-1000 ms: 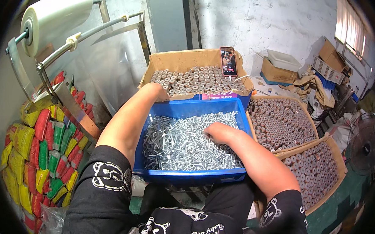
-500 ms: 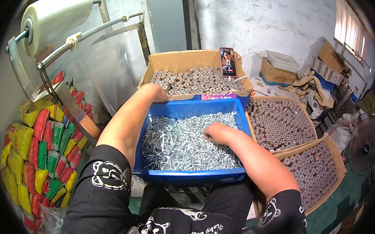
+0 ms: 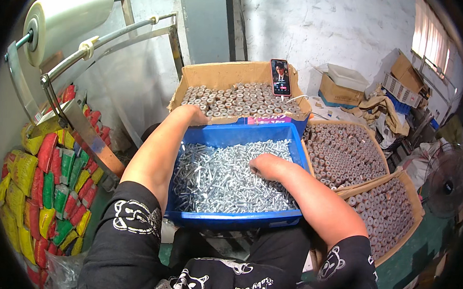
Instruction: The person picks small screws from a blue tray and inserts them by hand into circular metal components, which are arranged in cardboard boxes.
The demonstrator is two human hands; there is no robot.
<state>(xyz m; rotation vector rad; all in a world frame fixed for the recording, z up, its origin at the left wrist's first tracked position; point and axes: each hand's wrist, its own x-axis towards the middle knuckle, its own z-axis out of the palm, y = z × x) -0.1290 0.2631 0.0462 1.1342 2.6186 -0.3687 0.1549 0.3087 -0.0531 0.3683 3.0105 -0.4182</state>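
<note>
A blue plastic bin (image 3: 233,218) full of loose silver screws (image 3: 214,180) stands in front of me. My right hand (image 3: 266,165) is down at the right of the screw pile, its fingers curled together and touching the screws. What they hold, if anything, is hidden. My left hand (image 3: 193,114) reaches past the bin's far left corner to the near left edge of a cardboard box (image 3: 230,72). Its fingers are mostly hidden behind the hand itself. Inside that box, many small round grey-brown cylinders with centre holes (image 3: 228,100) stand in rows.
A phone (image 3: 280,78) leans on the box's right side, with a white cable. Two cardboard trays (image 3: 385,152) of similar cylinders stand at the right, near a fan (image 3: 446,182). At the left are a plastic film roll (image 3: 70,18) on a metal frame and stacked coloured packs (image 3: 46,187).
The view has shifted slightly, and the picture on the phone screen differs. Both hands stay in nearly the same places.
</note>
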